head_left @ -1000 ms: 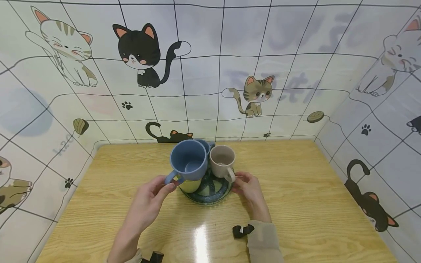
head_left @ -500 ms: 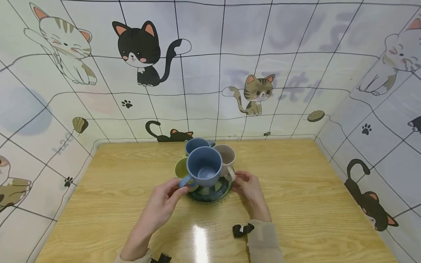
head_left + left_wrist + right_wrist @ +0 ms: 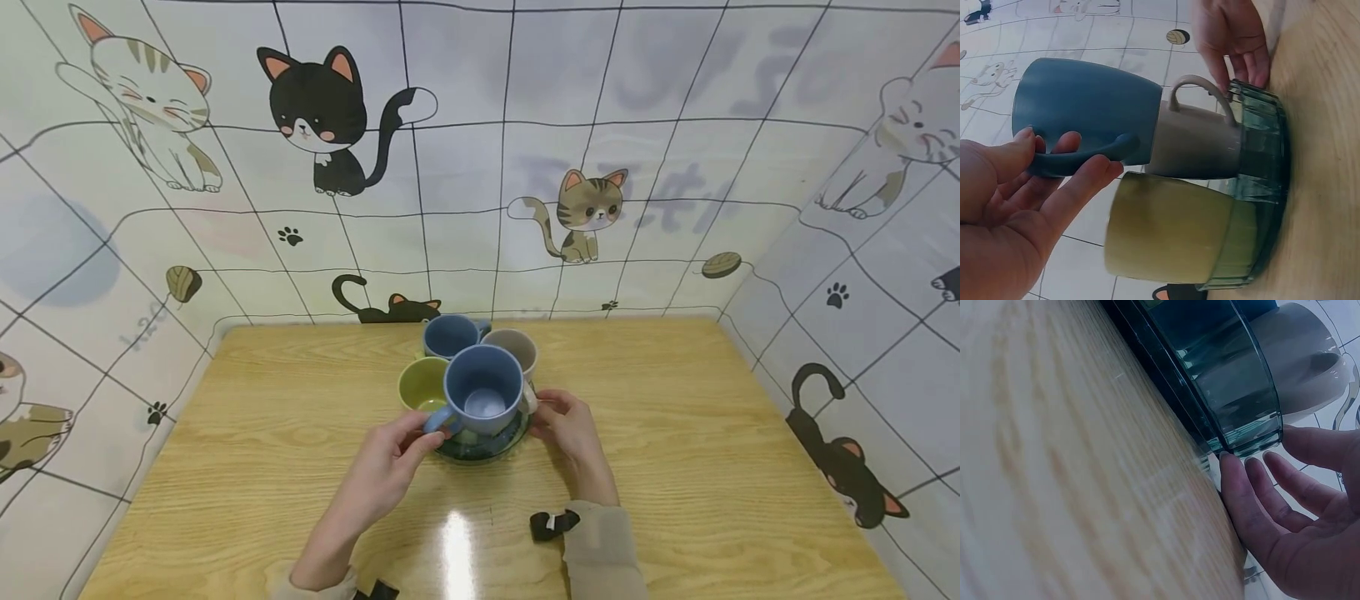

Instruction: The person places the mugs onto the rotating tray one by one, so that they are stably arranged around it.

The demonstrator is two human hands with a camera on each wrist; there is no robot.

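Note:
My left hand pinches the handle of a blue mug, held tilted with its mouth toward the head camera, above the front of a round, see-through blue-green tray. In the left wrist view that blue mug overlaps the beige mug. A yellow-green mug, a second blue mug and the beige mug stand on the tray. My right hand grips the tray's right edge, its thumb at the rim and fingertips lower on the wall.
The tray stands on a light wooden table. A white cloth with grid lines and cartoon cats rises behind and on both sides. Black straps with small devices sit at both wrists.
My left hand has carried the blue mug rightward and down, from over the yellow-green mug to the tray's front. The yellow-green and far blue mugs show more now. My right hand stays put.

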